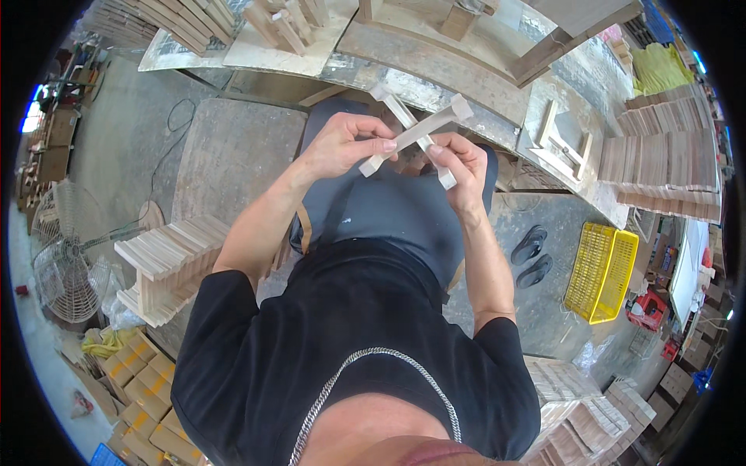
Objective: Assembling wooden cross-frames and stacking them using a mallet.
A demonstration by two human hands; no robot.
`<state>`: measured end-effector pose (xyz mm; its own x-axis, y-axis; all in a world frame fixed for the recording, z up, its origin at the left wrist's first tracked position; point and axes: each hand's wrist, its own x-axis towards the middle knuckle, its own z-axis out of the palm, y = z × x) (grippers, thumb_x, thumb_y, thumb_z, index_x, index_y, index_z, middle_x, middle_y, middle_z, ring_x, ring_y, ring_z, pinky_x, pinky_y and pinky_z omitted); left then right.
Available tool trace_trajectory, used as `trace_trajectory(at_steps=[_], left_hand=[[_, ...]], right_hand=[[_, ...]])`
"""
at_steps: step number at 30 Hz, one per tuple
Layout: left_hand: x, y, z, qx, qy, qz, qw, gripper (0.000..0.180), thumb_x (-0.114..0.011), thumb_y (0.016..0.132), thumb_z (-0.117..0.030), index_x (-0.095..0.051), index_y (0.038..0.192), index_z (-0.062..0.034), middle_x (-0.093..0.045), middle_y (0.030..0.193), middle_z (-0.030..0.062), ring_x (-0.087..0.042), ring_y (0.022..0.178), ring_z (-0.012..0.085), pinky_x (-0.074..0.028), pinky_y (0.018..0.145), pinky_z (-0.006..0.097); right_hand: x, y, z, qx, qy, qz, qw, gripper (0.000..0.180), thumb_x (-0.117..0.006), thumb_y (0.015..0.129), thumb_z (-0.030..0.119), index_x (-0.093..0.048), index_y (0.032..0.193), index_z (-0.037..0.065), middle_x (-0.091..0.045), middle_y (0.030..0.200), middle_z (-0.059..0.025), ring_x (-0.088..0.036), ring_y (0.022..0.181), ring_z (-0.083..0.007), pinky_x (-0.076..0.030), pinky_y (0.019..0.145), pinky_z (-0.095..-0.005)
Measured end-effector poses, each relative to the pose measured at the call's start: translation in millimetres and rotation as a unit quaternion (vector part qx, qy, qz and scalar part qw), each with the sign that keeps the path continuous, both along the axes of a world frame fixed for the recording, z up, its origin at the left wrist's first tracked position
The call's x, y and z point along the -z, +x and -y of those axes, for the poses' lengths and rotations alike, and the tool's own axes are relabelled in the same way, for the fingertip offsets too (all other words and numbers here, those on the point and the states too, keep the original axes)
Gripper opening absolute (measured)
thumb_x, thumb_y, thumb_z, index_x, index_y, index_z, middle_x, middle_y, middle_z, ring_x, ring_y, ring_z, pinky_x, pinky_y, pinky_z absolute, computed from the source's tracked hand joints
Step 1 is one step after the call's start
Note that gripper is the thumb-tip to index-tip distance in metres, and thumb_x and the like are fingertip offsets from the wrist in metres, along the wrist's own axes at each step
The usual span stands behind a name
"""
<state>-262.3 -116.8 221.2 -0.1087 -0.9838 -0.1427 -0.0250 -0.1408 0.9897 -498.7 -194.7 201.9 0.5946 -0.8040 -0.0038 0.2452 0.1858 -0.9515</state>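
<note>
Two pale wooden pieces with wider, shaped ends cross in an X above my lap. My left hand [342, 146] pinches one wooden piece [437, 124] near the crossing, thumb on top; this piece slants up to the right. Around the lower part of the other wooden piece [401, 111], which slants up to the left, my right hand [464, 169] is closed. The pieces touch where they cross, the left hand's one on top. Whether they are joined there I cannot tell. Both hands are just short of the workbench [435, 66] edge.
Wooden slats [289, 33] lie on the bench at the far left, and a small wooden frame [579, 159] at the right. Stacked boards [660, 159] stand beyond it. A yellow crate [600, 272] and black sandals [530, 245] are on the floor; stacked wood [167, 252] and a fan [70, 260] stand left.
</note>
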Motion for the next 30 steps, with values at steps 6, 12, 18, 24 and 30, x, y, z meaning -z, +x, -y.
trace_trajectory(at_steps=[6,12,18,24,30], left_hand=[[2,8,13,-0.018,0.052,-0.080,0.995,0.021,-0.071,0.096,-0.020,-0.075,0.102,-0.0003,-0.077,0.090,0.0074,-0.069,0.084,0.0108,-0.053,0.078,0.027],[-13,9,33,-0.031,0.025,-0.094,0.995,0.025,-0.073,0.094,-0.021,-0.074,0.105,0.0012,-0.077,0.096,0.0084,-0.071,0.089,0.0152,-0.054,0.082,0.030],[-28,-3,68,-0.153,-0.272,0.251,0.916,0.031,-0.076,0.087,-0.024,-0.073,0.107,-0.0002,-0.074,0.095,0.0183,-0.073,0.088,0.0310,-0.055,0.077,0.036],[-10,18,174,-0.178,-0.240,0.324,0.898,0.029,-0.075,0.088,-0.024,-0.067,0.089,0.0037,-0.067,0.079,0.0239,-0.066,0.073,0.0421,-0.051,0.066,0.046],[-13,28,243,-0.180,-0.243,0.338,0.891,0.033,-0.074,0.089,-0.027,-0.066,0.089,0.0052,-0.068,0.083,0.0269,-0.067,0.081,0.0456,-0.052,0.073,0.050]], right_hand=[[-3,13,10,0.008,-0.011,-0.005,1.000,0.016,-0.068,0.092,0.013,-0.072,0.095,-0.002,-0.068,0.078,-0.0023,-0.056,0.068,-0.0050,-0.041,0.061,-0.0212],[0,20,29,0.023,0.029,-0.014,0.999,0.023,-0.063,0.095,0.020,-0.072,0.089,0.000,-0.067,0.074,-0.0021,-0.055,0.063,-0.0068,-0.040,0.058,-0.0224],[-17,48,92,0.139,0.009,-0.024,0.990,0.055,-0.041,0.106,0.039,-0.070,0.090,-0.005,-0.068,0.071,-0.0113,-0.057,0.060,-0.0135,-0.042,0.055,-0.0267],[-3,88,162,0.343,-0.052,0.025,0.938,0.037,-0.036,0.109,0.030,-0.055,0.112,-0.003,-0.067,0.076,-0.0185,-0.064,0.061,-0.0223,-0.048,0.056,-0.0332],[-4,94,228,0.358,-0.094,-0.016,0.929,0.033,-0.041,0.109,0.028,-0.054,0.112,-0.003,-0.066,0.081,-0.0145,-0.065,0.068,-0.0226,-0.051,0.061,-0.0355]])
